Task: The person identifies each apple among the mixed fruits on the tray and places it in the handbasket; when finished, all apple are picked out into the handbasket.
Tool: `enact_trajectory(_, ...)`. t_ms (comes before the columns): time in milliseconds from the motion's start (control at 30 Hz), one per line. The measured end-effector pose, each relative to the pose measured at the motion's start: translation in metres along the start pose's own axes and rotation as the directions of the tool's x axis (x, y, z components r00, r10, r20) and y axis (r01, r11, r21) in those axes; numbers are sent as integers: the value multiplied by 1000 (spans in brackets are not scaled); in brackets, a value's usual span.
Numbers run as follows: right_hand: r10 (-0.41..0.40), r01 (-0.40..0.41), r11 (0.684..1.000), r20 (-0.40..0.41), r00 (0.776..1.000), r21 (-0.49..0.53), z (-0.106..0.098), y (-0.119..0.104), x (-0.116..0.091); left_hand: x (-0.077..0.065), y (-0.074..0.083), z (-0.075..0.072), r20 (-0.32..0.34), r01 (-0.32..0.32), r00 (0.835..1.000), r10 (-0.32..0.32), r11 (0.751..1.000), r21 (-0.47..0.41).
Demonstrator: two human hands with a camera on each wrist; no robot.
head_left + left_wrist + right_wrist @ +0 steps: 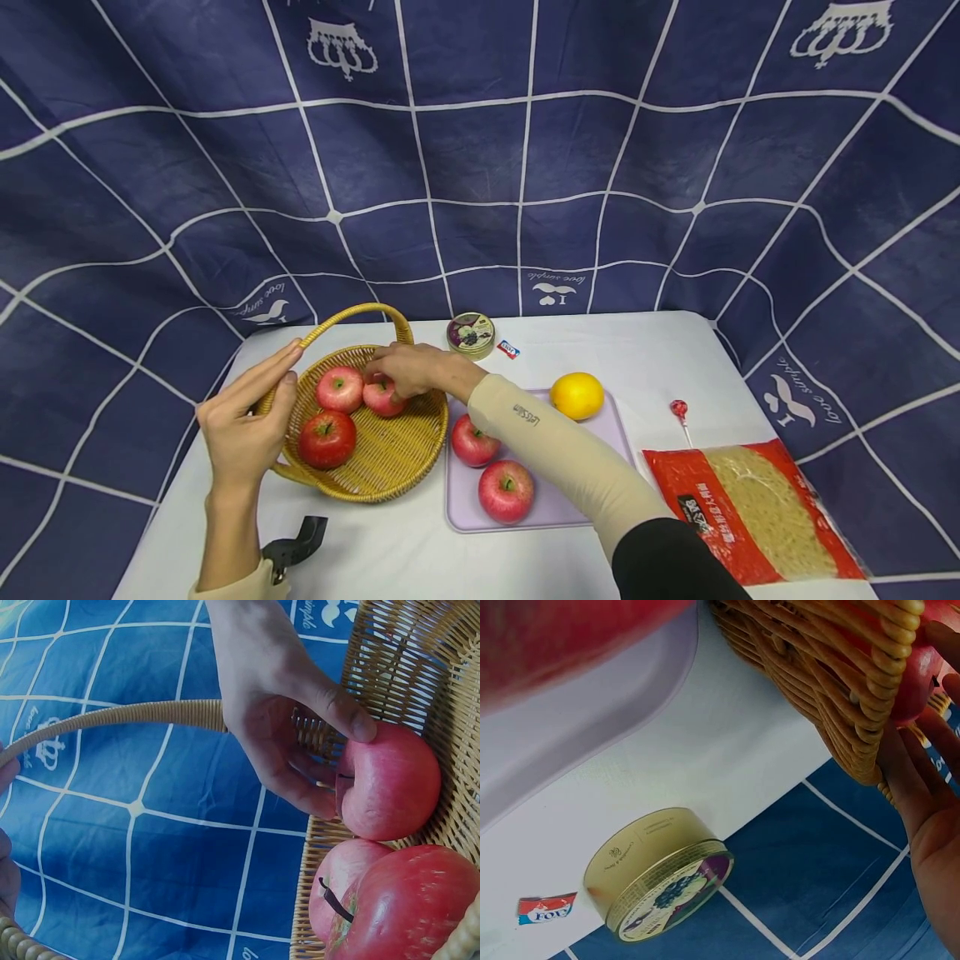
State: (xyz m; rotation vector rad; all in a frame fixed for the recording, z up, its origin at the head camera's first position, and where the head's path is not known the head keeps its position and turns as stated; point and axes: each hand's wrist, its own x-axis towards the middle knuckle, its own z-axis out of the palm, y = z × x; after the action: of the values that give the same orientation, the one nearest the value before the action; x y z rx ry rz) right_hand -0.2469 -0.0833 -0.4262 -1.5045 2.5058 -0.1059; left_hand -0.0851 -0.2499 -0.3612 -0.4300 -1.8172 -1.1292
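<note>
A yellow wicker basket [382, 458] with a tall arched handle [352, 312] stands at the left of the table. My left hand [246, 421] holds that handle on its left side, between thumb and long, nearly straight fingers. Inside the basket, my right hand [412, 368] grips a red apple [394, 784], thumb on one side and fingers on the other. Two more apples lie close by in the basket: a pinkish one [340, 388] and a darker red one [327, 439]. The left wrist view shows only a bit of the left hand's fingers at its edge.
Right of the basket, a lilac tray [558, 510] bears two apples [506, 492] and a lemon [577, 395], under the right forearm. Behind stand a round tin [471, 333] and a small wrapper [508, 349]. Far right lie a lollipop [678, 408] and a red food bag [750, 512].
</note>
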Motion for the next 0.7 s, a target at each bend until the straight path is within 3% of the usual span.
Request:
enact_trajectory(400, -17, 17, 1000, -1, 1000, 16, -2, 1, -2, 0, -1, 0, -5, -3, 1000, 3, 1000, -3)
enact_trajectory(700, -102, 102, 995, -27, 994, 17, -13, -8, -11, -1, -3, 0, -3, -3, 1000, 3, 1000, 4)
